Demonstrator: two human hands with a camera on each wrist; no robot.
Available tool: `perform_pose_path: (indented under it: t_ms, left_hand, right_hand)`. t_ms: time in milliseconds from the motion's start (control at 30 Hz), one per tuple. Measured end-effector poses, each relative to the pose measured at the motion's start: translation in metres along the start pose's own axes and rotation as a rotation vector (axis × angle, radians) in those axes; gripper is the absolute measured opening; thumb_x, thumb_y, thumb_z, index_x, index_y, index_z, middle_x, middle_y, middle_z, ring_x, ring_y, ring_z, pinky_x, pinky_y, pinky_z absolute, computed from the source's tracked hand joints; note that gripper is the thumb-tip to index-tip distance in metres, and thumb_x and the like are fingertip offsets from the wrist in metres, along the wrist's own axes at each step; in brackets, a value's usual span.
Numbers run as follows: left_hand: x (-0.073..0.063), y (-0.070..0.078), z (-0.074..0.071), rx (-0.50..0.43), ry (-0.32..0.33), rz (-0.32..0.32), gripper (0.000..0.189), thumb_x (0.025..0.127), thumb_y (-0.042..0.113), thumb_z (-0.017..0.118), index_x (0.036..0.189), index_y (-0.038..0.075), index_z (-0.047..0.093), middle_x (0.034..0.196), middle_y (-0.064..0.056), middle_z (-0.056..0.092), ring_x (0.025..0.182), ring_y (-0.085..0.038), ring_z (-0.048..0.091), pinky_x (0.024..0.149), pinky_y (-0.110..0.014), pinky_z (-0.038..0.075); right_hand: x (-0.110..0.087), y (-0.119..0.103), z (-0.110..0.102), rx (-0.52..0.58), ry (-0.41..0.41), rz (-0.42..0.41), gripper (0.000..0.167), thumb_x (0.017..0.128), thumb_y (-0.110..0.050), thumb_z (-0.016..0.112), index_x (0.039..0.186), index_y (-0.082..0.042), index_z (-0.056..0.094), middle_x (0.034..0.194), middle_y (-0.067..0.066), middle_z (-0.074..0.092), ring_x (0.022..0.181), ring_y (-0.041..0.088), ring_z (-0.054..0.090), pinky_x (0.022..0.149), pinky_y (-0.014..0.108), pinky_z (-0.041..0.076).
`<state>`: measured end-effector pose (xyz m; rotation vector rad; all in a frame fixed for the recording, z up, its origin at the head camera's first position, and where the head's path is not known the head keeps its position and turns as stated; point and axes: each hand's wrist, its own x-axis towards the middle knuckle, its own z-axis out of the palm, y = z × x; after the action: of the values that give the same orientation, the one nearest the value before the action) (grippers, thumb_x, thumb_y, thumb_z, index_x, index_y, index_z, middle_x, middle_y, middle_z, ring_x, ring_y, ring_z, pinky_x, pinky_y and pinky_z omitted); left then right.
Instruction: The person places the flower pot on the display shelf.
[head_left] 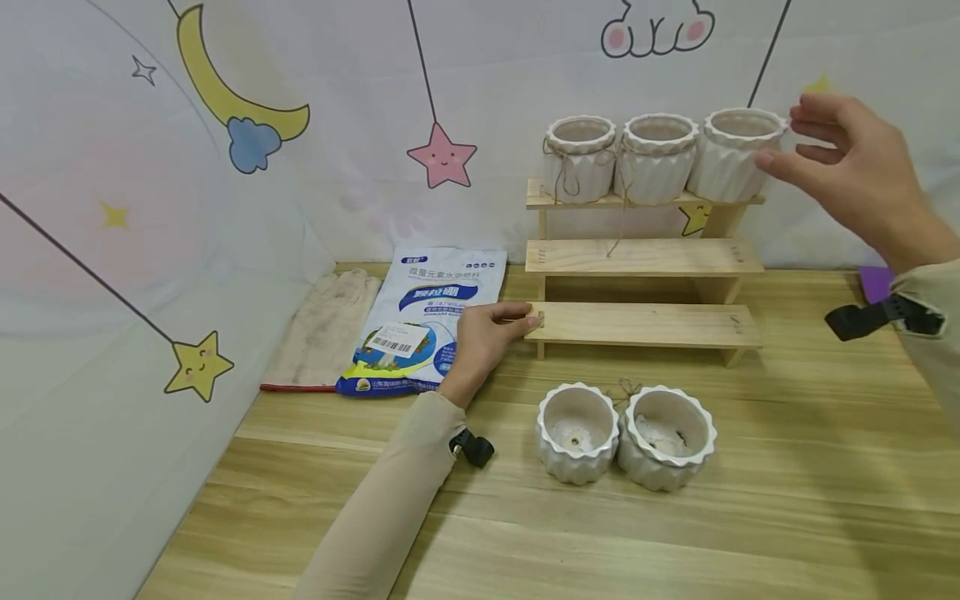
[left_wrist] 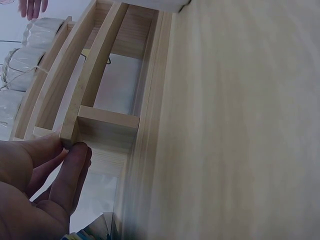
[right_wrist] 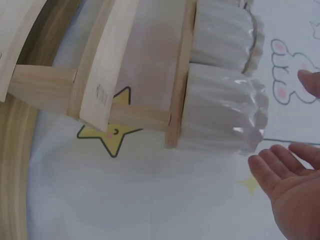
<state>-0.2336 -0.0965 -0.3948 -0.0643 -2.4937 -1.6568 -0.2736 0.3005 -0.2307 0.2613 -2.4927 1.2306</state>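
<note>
A three-step wooden plant stand [head_left: 645,323] stands against the back wall. My left hand [head_left: 487,340] pinches the left end of its lowest board between thumb and fingers, as the left wrist view [left_wrist: 52,172] also shows. Three white ceramic pots line the top step: a left pot [head_left: 579,162] and a middle pot [head_left: 658,162] with twine round the neck, and a right pot [head_left: 738,158] at the end. Beside that right pot my right hand [head_left: 855,158] is raised, fingers spread loosely around its rim side; in the right wrist view the fingers are apart from the pot [right_wrist: 222,110].
Two more white pots, one [head_left: 577,458] and another [head_left: 663,467], stand side by side on the table [head_left: 525,542] before the stand. Left of it lie a blue-and-white printed bag [head_left: 442,292] and a stained cloth [head_left: 322,329]. A purple object [head_left: 873,283] is at the right.
</note>
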Motion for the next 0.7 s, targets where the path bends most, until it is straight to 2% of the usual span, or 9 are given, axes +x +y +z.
perform_pose_path:
  t_ms: [67, 200, 333, 567, 700]
  left_hand:
    - [0.0, 0.0, 0.0, 0.003, 0.0, 0.001, 0.024, 0.088, 0.019, 0.09, 0.109, 0.007, 0.085, 0.103, -0.004, 0.081, 0.112, -0.019, 0.071, 0.093, -0.033, 0.054]
    - [0.0, 0.0, 0.0, 0.012, -0.001, -0.001, 0.024, 0.088, 0.02, 0.09, 0.109, 0.008, 0.085, 0.104, -0.004, 0.081, 0.112, -0.019, 0.07, 0.094, -0.033, 0.053]
    - [0.0, 0.001, 0.0, 0.007, -0.007, -0.009, 0.024, 0.089, 0.02, 0.09, 0.11, 0.008, 0.085, 0.105, -0.004, 0.081, 0.113, -0.019, 0.07, 0.095, -0.033, 0.053]
    - [0.0, 0.001, 0.0, 0.001, -0.009, -0.01, 0.024, 0.089, 0.02, 0.089, 0.11, 0.008, 0.085, 0.105, -0.004, 0.081, 0.113, -0.019, 0.07, 0.093, -0.033, 0.053]
    - [0.0, 0.001, 0.0, 0.004, -0.011, -0.013, 0.024, 0.089, 0.02, 0.089, 0.11, 0.008, 0.085, 0.106, -0.004, 0.081, 0.112, -0.018, 0.07, 0.093, -0.032, 0.053]
  right_hand:
    - [-0.005, -0.001, 0.001, 0.042, 0.026, -0.021, 0.073, 0.101, -0.021, 0.075, 0.164, -0.013, 0.039, 0.164, 0.008, 0.044, 0.144, 0.012, 0.048, 0.105, 0.01, 0.038]
    - [-0.016, -0.001, 0.006, 0.118, 0.041, -0.059, 0.068, 0.1, -0.013, 0.076, 0.16, -0.008, 0.044, 0.16, 0.009, 0.048, 0.141, 0.01, 0.05, 0.102, 0.009, 0.041]
    - [-0.03, -0.001, 0.013, 0.154, 0.017, -0.077, 0.066, 0.1, -0.009, 0.075, 0.159, -0.008, 0.045, 0.16, 0.007, 0.047, 0.14, 0.009, 0.051, 0.101, 0.009, 0.042]
    - [-0.051, 0.003, 0.023, 0.247, -0.058, -0.063, 0.065, 0.099, -0.002, 0.075, 0.158, -0.01, 0.049, 0.154, 0.006, 0.055, 0.125, 0.003, 0.061, 0.095, 0.01, 0.047]
    - [-0.063, 0.006, 0.029, 0.27, -0.095, -0.101, 0.065, 0.097, 0.005, 0.074, 0.156, -0.008, 0.051, 0.15, 0.005, 0.058, 0.121, 0.001, 0.063, 0.094, 0.011, 0.049]
